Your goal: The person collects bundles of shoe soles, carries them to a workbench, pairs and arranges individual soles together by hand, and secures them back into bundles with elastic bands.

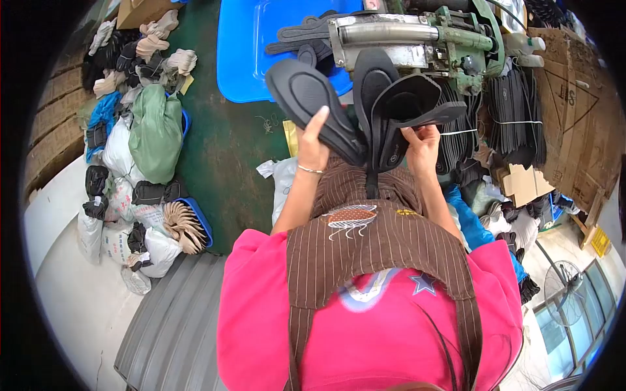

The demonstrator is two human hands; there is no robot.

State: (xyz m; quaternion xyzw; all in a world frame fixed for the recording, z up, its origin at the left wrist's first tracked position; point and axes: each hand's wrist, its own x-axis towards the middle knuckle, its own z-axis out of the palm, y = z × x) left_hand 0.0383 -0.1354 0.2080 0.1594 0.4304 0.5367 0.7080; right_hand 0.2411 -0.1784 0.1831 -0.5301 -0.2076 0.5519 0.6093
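Left hand is clamped on one black insole — thumb up along its face, the insole running up and to the left from the fingers, toe end pointing at the blue tub. Right hand is pinched round the heel ends of a fanned stack of insoles, their long axes standing up toward the green machine. The single one sits just left of the stack — both over the brown apron.
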